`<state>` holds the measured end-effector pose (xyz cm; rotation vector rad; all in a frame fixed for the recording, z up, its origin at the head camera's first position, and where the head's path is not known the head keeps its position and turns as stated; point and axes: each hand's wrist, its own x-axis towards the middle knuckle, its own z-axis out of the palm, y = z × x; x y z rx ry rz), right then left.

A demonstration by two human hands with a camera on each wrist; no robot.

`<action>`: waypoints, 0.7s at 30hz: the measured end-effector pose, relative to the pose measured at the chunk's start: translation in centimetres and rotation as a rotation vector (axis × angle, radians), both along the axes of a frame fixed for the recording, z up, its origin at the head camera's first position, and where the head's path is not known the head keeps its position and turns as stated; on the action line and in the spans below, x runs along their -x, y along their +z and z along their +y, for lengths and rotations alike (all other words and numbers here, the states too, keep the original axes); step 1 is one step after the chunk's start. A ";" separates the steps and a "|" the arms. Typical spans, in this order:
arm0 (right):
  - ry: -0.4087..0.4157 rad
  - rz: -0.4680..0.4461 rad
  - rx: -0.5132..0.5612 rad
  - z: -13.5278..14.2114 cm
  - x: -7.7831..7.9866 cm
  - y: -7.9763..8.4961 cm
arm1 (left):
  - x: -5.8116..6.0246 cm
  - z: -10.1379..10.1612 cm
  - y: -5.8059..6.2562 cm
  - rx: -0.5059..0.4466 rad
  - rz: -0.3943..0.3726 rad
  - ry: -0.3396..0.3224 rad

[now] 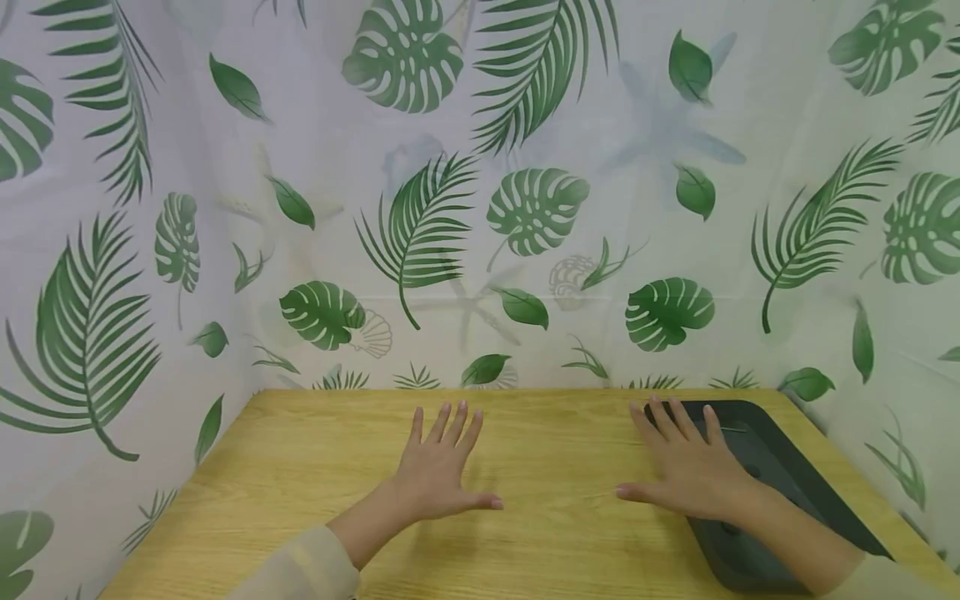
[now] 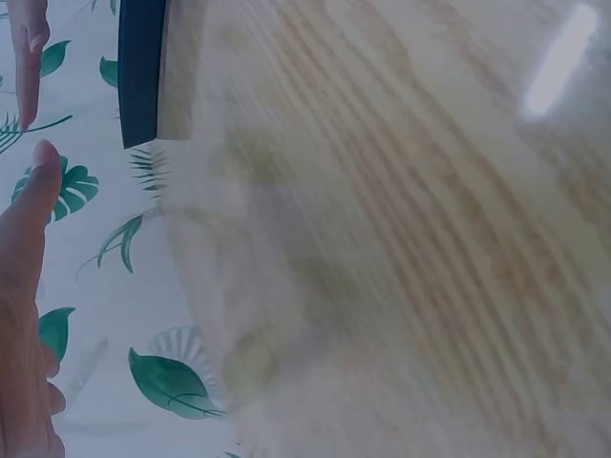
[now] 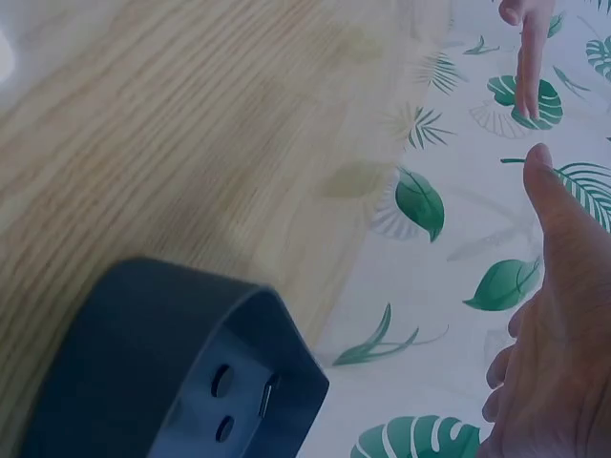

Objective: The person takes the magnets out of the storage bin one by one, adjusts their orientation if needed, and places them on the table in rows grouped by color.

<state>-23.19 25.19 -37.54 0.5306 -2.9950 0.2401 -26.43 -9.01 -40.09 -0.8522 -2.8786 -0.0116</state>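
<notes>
My left hand [image 1: 435, 475] hovers over the middle of the wooden table [image 1: 540, 533], palm down, fingers spread and thumb pointing inward. Opposite it, my right hand [image 1: 690, 471] is spread the same way and overlaps the left side of a dark grey tray [image 1: 798, 458] in the head view. Neither hand holds anything. Inside the tray lie small round black pieces [image 3: 222, 381] and a thin, shiny piece [image 3: 265, 396], too small to name. Part of the tray is hidden behind my right hand and forearm.
A white curtain [image 1: 450, 350] printed with green leaves hangs behind the table and along both sides. The tray stands at the table's right side, its far end near the back edge.
</notes>
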 end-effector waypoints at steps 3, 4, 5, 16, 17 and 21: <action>-0.007 0.014 -0.001 0.8 -0.1 0.2 | 0.3 0.1 0.3 0.022 0.031 0.008; -0.008 0.019 -0.003 1.0 -0.2 0.3 | 0.4 0.1 0.4 0.029 0.043 0.011; -0.009 0.022 -0.005 1.3 -0.2 0.5 | 0.5 0.2 0.5 0.028 0.049 0.012; -0.013 0.006 0.011 3.2 -0.2 1.5 | 0.3 0.7 1.6 0.003 0.027 -0.003; -0.008 -0.002 0.019 3.4 -0.2 1.5 | 0.3 0.8 1.5 0.006 0.027 -0.007; 0.016 0.005 0.024 4.0 -0.2 1.8 | 0.4 1.2 1.3 0.003 0.028 -0.029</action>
